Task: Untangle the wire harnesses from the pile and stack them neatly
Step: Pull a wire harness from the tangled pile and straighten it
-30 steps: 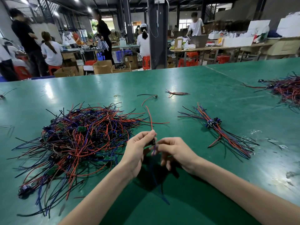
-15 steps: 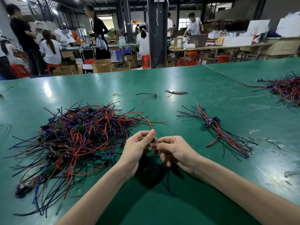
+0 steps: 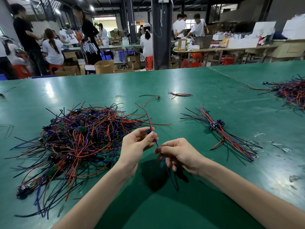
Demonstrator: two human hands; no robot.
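Closest to me, the blue wire (image 3: 170,176) of a harness (image 3: 149,131) hung down over the green table (image 3: 206,100), its tip just above the surface. The right hand (image 3: 179,154) had that wire pinched between thumb and forefinger, with the other fingers curled under. Just beyond and to the left of it, the left hand (image 3: 137,146) was raised, palm facing in, gripping the harness at its small blue connector between thumb and fingertips. From there a red wire (image 3: 147,115) curved up and away over the table. The harness itself was held in the air between the two hands, clear of everything else.

To the left lay the pile (image 3: 79,142), a wide tangle of red, blue and black wires with small green boards showing through it. Its right edge came close to the left hand. Well apart on the right lay the stack (image 3: 219,133), its wires running one way and its connectors gathered near the middle.

Farther back sat a loose wire (image 3: 151,98) and a thin bundle (image 3: 179,94), and at the far right edge a second heap (image 3: 293,93). Beyond the table, people (image 3: 52,47) worked at benches among cardboard boxes (image 3: 104,66) and red stools (image 3: 149,62).
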